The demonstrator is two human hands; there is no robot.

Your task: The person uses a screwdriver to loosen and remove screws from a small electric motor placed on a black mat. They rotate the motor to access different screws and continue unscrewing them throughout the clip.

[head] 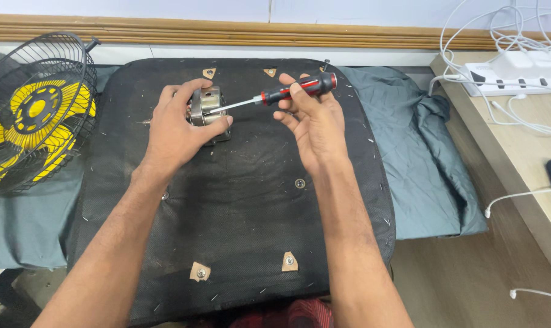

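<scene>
Head view. The left hand (178, 124) was closed around a small metal motor housing (206, 104), its fingers (217, 124) wrapped over the top and near edge, holding the part just above a black fabric-covered board (239, 200). The right hand (312, 118) gripped a screwdriver (281, 94) by its red-and-black handle between thumb and fingers; the steel shaft ran leftward and its tip met the housing, though the exact point of contact was probably hidden by the left thumb. The board rested on a grey-green cloth (421, 158) spread beneath it, and carried several screws, one (299, 183) lying just below the right wrist, with small tan patches near its corners. A caged fan with yellow blades (35, 112) lay at the left, touching the board's edge. A wooden worktop (518, 146) at the right bore a white power strip (518, 70) and white cables.
</scene>
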